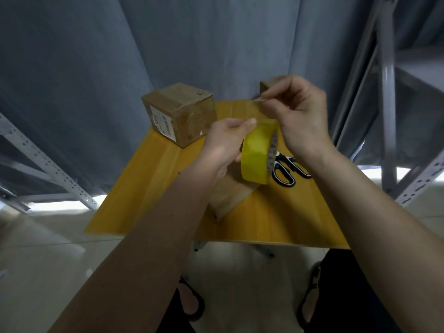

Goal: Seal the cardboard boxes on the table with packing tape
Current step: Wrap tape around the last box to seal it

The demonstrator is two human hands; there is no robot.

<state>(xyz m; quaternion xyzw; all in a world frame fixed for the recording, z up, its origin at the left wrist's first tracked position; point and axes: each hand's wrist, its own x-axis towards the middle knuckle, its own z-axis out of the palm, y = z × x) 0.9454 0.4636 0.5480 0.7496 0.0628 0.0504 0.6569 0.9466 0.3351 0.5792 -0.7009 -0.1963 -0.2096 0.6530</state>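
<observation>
- While the left hand [225, 140] grips the yellow tape roll [258, 155] above the middle of the table [149, 188], fingers curled round its rim, the right hand [298, 111] pinches the free tape end [259, 100] between thumb and fingertips, up at about one o'clock from the roll.
- Judging by this, the step in hand is drawing out a length of tape, with a clear strip stretched between roll and pinch.
- Next, I would guess, the strip must be carried to a box seam, pressed down, then cut; the black-handled scissors [286, 170] lie just beside the roll at four o'clock.
- A closed cardboard box [180, 114] sits at ten o'clock on the table, apparently glossy with tape already; what is inside cannot be seen.
- A second box [265, 86] shows only a corner behind the right hand, at twelve o'clock.
- A flat brown cardboard piece [230, 195] lies below the roll at six o'clock; whether it is a folded box I cannot tell.
</observation>
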